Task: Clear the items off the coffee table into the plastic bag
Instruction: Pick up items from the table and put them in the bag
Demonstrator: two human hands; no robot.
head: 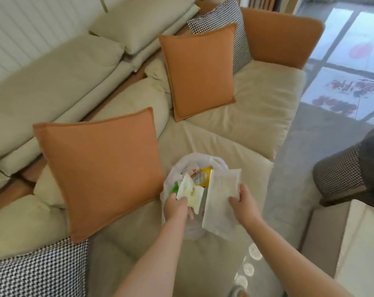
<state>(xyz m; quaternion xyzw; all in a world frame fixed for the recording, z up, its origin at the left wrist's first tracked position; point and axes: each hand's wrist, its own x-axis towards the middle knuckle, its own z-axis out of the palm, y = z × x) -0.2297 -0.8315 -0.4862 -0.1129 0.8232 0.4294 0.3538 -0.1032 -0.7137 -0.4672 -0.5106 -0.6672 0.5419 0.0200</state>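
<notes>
Pinched between thumb and fingers, a flat white packet (pixel 221 200) stands on edge in the person's right hand (pixel 245 203), its lower part reaching down across the front of the plastic bag (pixel 194 161). Her left hand (pixel 175 205) grips a smaller pale packet (pixel 190 192) at the bag's near rim; whether it also holds the rim itself is hard to tell. The bag sits open on the beige sofa seat (pixel 246 108), and inside it show a yellow item (pixel 206 175), something green (pixel 174 187) and a wrapper with red print. Just to the bag's left leans an orange cushion (pixel 100 168), touching it. A second orange cushion (pixel 200 69) stands farther back, with a houndstooth cushion (pixel 220 16) behind it.
</notes>
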